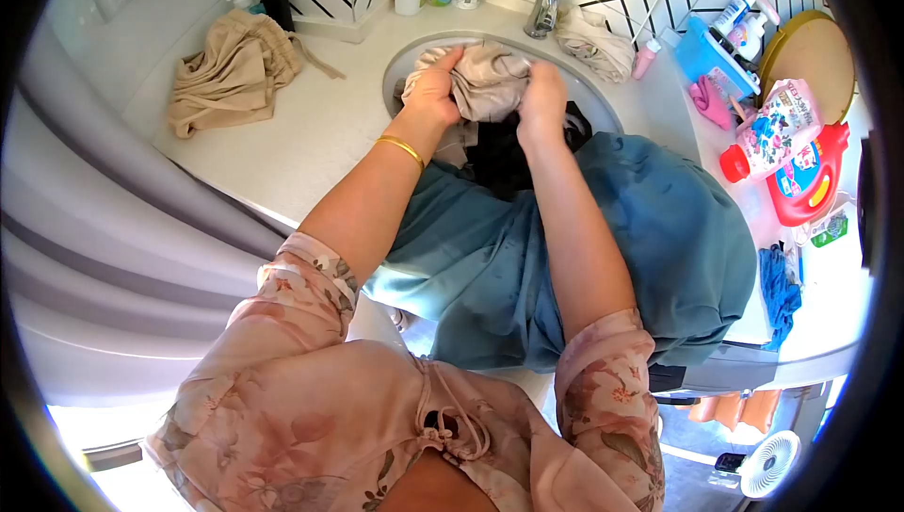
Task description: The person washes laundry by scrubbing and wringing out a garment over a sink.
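Note:
My left hand (435, 88), with a gold bangle (400, 147) at the wrist, grips one side of a bunched beige cloth garment (488, 86). On its other side, my right hand (543, 105) is closed on the same cloth. The garment is held up over the round sink (603, 109), gathered in folds between both hands. Below it, black fabric (499, 152) lies in the sink. A large teal cloth (659, 229) drapes over the front of the sink and counter, under my forearms. My fingertips are partly hidden by the cloth.
A tan garment with a drawstring (235, 69) lies on the counter at left. The chrome faucet (549, 3) stands behind the sink, beside a pale cloth (598, 44). At right are a blue basket (711, 60), a red detergent bottle (810, 173) and a floral refill pouch (780, 130).

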A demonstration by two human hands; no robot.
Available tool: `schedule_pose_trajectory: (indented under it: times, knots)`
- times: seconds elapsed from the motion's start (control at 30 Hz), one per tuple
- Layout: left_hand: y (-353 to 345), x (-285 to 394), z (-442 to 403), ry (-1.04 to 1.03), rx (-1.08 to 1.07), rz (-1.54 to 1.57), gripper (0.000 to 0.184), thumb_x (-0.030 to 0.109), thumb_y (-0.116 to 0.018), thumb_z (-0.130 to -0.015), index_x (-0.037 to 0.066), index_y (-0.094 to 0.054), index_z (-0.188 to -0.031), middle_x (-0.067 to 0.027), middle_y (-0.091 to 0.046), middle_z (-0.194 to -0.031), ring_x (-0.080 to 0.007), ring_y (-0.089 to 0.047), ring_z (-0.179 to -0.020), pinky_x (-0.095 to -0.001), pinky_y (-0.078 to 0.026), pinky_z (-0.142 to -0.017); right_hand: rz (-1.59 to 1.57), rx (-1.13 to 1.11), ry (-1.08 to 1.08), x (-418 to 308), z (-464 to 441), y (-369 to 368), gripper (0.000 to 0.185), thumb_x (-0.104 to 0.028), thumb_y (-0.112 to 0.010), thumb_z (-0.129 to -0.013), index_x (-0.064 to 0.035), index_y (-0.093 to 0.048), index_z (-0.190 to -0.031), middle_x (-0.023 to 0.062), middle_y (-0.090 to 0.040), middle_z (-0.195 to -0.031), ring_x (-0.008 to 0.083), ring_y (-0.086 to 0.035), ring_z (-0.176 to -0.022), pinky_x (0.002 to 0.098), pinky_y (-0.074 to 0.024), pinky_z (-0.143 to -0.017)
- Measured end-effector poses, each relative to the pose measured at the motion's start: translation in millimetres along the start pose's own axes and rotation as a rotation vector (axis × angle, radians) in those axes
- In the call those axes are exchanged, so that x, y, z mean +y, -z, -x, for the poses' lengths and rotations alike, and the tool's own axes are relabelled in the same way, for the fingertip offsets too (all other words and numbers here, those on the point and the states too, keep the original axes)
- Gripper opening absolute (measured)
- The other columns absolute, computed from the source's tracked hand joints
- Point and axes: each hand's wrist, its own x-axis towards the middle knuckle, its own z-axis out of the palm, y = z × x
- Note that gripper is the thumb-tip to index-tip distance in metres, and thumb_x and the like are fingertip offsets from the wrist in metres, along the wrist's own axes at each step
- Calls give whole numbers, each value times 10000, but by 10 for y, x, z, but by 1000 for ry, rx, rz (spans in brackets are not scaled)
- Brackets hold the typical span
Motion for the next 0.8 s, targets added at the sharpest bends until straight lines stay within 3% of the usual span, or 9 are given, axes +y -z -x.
schedule_pose_trajectory:
  times: [0.03, 0.1, 0.2, 0.23, 0.3, 0.5, 0.6, 0.73, 0.8]
  knots:
    - [50, -8, -39, 41, 30, -28, 284, 270, -444, -865, 46, -518, -1023, -108, -566, -1030, -253, -554, -927, -398, -446, -833, 587, 71, 562, 62, 144, -79, 168, -202, -496, -783, -64, -552, -706, 113, -554, -682, 219, -533, -621, 323, -415, -543]
    - [98, -79, -95, 57, -58, -21, 243, 214, -436, -869, 40, -518, -1017, -96, -581, -956, -217, -570, -836, -382, -475, -761, 931, -135, 940, -44, 577, -339, 198, -220, -500, -778, -45, -554, -703, 145, -565, -714, 280, -549, -637, 377, -423, -569]
    - [544, -374, -504, 109, -538, 140, 229, 202, -443, -863, 29, -522, -990, -92, -583, -899, -206, -569, -762, -377, -488, -696, 1122, 130, 661, -23, 268, -307, 313, -297, -466, -820, -37, -558, -673, 170, -563, -680, 339, -538, -620, 411, -406, -540]
    - [32, -430, -106, 32, 75, -291, 212, 211, -461, -852, 19, -519, -918, -75, -565, -798, -201, -542, -677, -360, -477, -632, 1187, 216, 565, -51, 187, -225, 352, -322, -454, -834, -34, -559, -663, 179, -562, -669, 358, -534, -615, 423, -401, -530]
    - [83, -526, -173, -49, 146, -355, 188, 213, -472, -838, 30, -508, -861, -67, -546, -782, -204, -533, -681, -347, -464, -619, 1133, 206, 417, -130, 163, -108, 393, -359, -420, -843, -43, -596, -690, 192, -578, -700, 360, -555, -660, 426, -429, -578]
    - [570, -462, -248, -159, -598, -28, 202, 254, -464, -839, 63, -521, -873, -66, -555, -800, -205, -538, -733, -369, -464, -681, 1118, 227, 379, -3, 67, -78, 304, -305, -441, -796, -65, -622, -750, 184, -595, -732, 337, -579, -714, 399, -462, -655]
    - [-30, -573, -48, -92, 21, -399, 343, 348, -387, -858, 49, -534, -941, -98, -584, -896, -209, -555, -790, -372, -459, -710, 1078, 192, 182, -20, 11, 104, 238, -266, -465, -747, -100, -634, -774, 155, -605, -762, 326, -583, -736, 398, -459, -675]
    - [351, -254, -160, 172, -472, -139, 328, 324, -384, -856, 43, -531, -939, -93, -582, -898, -236, -544, -807, -373, -440, -755, 946, 9, 558, 9, 630, -255, 233, -270, -527, -740, -58, -621, -716, 184, -575, -643, 353, -566, -634, 396, -449, -620]
    - [220, -269, 7, 50, -378, -245, 298, 301, -386, -846, 52, -533, -915, -99, -574, -895, -242, -540, -813, -381, -433, -772, 1000, 18, 843, 126, 544, -245, 214, -241, -516, -736, -55, -610, -689, 187, -573, -639, 352, -569, -621, 404, -451, -595]
